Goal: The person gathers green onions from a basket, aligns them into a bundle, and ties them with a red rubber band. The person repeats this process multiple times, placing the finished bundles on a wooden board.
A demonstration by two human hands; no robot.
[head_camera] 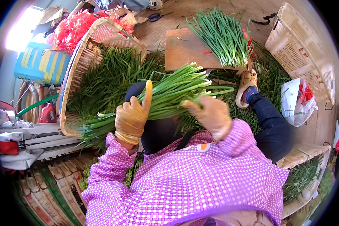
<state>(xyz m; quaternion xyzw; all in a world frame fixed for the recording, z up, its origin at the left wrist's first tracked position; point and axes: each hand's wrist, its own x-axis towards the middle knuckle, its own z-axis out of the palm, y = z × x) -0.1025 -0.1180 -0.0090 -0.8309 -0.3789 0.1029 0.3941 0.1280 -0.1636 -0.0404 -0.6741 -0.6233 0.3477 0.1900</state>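
Observation:
My left hand [132, 117], in a yellowish glove, grips a thick bunch of green garlic chives [172, 90] over my lap. Its index finger points up along the bunch. The pale cut ends face right and away, while the leaf tips trail to the lower left. My right hand [212, 115], also gloved and blurred, is at the near side of the bunch close to the pale ends. Whether its fingers pinch any stalks cannot be made out. Beyond, another bunch of chives [220, 39] lies on a wooden board [183, 53].
A plastic crate [79, 62] of loose chives [110, 76] leans at the left, with red plastic ties [73, 31] behind it. Scissors [155, 17] lie on the floor. At right are an upright crate [302, 50] and a white bag [292, 101]. Loose leaves surround my clog [244, 90].

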